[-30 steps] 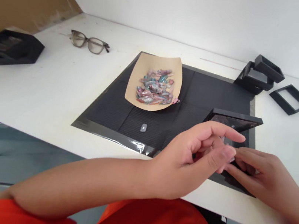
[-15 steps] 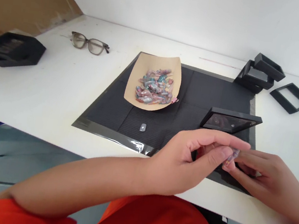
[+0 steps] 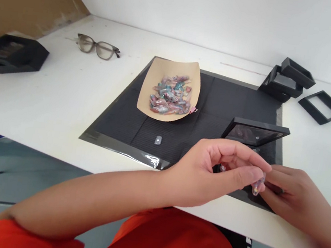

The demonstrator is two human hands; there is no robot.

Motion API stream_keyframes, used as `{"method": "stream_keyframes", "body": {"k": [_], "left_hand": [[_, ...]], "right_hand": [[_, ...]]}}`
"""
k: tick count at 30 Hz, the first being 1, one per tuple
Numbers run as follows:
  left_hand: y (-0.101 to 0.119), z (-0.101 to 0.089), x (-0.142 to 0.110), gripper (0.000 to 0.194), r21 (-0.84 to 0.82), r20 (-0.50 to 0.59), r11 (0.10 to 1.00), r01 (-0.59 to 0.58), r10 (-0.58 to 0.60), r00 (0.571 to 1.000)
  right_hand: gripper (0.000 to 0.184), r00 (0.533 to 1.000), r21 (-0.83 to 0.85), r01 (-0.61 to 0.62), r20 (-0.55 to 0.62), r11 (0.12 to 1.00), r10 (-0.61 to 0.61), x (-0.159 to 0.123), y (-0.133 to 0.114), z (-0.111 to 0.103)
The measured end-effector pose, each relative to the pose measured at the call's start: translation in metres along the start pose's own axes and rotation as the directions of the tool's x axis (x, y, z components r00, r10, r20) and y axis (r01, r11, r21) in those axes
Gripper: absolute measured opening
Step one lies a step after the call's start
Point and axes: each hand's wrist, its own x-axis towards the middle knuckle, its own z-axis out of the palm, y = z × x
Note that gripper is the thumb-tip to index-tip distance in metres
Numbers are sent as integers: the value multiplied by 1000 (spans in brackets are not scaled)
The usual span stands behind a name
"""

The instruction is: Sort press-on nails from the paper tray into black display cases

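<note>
My left hand [image 3: 222,176] reaches across over the mat with thumb and fingers pinched together. At their tips is a small clear, glittery pinkish piece [image 3: 257,186], which looks like a press-on nail. Close against these fingertips, my right hand [image 3: 295,193] has its fingers bent; what they hold, if anything, is hidden. Behind both hands a black display frame with a clear film [image 3: 258,127] stands hinged up, its lower part mostly covered by my left hand. A grey press-on nail with a white star [image 3: 158,140] lies on the black mat [image 3: 228,96].
A tan paper tray [image 3: 151,72] holds many shiny coloured pieces, with a small pink clip at its side. Black frames [image 3: 297,73] are stacked at the back right, beside an open frame [image 3: 308,106]. Eyeglasses [image 3: 97,47] and a dark box [image 3: 17,54] are at left.
The glittery piece has turned and now sticks down below my left fingertips. My left hand has shifted slightly and its fingers have opened a little above the thumb.
</note>
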Motion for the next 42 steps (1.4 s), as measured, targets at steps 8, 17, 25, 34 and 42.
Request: {"method": "stream_keyframes", "body": {"k": [8, 17, 25, 34, 42], "left_hand": [[1, -3, 0, 16, -5, 20, 1000, -8, 8, 1000], [-4, -1, 0, 41, 131, 42, 991, -24, 19, 999], [-14, 2, -7, 31, 384, 20, 923, -8, 1, 1000], [-12, -2, 0, 53, 117, 255, 993, -29, -2, 967], [-13, -5, 1, 54, 68, 185, 986, 151, -161, 969]], "right_hand": [[16, 985, 18, 9, -174, 1000, -6, -5, -5, -2], [19, 975, -85, 101, -191, 991, -116, -8, -21, -13], [14, 972, -54, 188, -136, 981, -194, -3, -23, -19], [3, 991, 234, 84, -117, 969, -58, -8, -21, -24], [25, 987, 379, -16, -145, 925, 76, -4, -26, -13]]}}
